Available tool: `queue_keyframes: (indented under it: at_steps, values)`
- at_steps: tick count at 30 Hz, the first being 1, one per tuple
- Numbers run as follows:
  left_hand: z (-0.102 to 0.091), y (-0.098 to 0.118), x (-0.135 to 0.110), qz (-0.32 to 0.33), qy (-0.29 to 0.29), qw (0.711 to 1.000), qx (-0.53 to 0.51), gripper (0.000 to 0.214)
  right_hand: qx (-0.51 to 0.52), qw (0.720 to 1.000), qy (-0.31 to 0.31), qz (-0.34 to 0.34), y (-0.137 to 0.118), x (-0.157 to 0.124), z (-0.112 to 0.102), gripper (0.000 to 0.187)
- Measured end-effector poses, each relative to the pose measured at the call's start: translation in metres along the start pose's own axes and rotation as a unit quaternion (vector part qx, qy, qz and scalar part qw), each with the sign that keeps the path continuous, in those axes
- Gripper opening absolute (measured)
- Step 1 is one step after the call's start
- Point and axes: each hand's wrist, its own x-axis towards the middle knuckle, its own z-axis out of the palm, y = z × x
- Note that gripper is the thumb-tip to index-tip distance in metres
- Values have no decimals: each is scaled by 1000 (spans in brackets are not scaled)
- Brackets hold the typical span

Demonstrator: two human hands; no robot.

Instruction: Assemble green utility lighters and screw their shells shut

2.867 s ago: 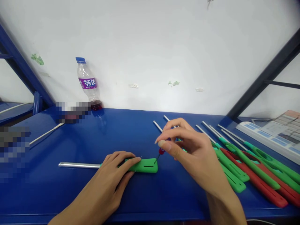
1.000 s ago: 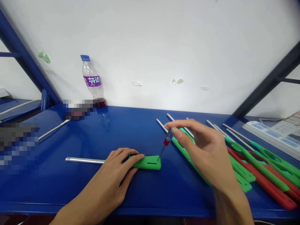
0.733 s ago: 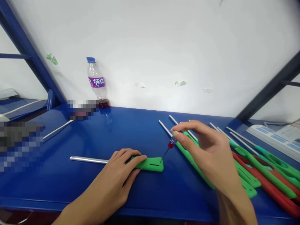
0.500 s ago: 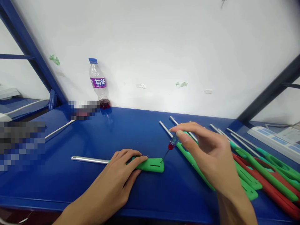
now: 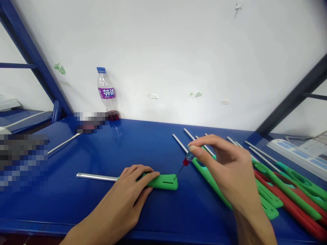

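A long-necked lighter (image 5: 165,177) with a green handle and silver metal tube lies flat on the blue table, its tube to the left. My left hand (image 5: 133,192) is closed round the middle of that lighter and presses it to the tabletop. Between the thumb and fingertips of my right hand (image 5: 224,166) is a small screwdriver (image 5: 186,161) with a clear and red handle. It stands tilted, its tip at a small hole near the right end of the green handle. The lighter's trigger area is mostly hidden under my left fingers.
More long-necked lighters, green (image 5: 213,183) and red (image 5: 293,206), lie to the right, partly behind my right hand. A white power strip (image 5: 291,153) is at the far right. A drink bottle (image 5: 107,90) stands by the wall, near a white cable (image 5: 63,143).
The view has shifted slightly, so everything sits a little lower. Both hands keep their holds, and the screwdriver tip stays at the hole. My right fingertips look slightly shifted on the screwdriver's handle.
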Motion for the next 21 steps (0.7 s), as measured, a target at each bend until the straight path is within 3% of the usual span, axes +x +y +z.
queue_keyframes:
  at_steps: [21]
  values:
    - [3,-2,-1,6,1,1000,8,43,-9,999,-33,-15,2,0,2,10]
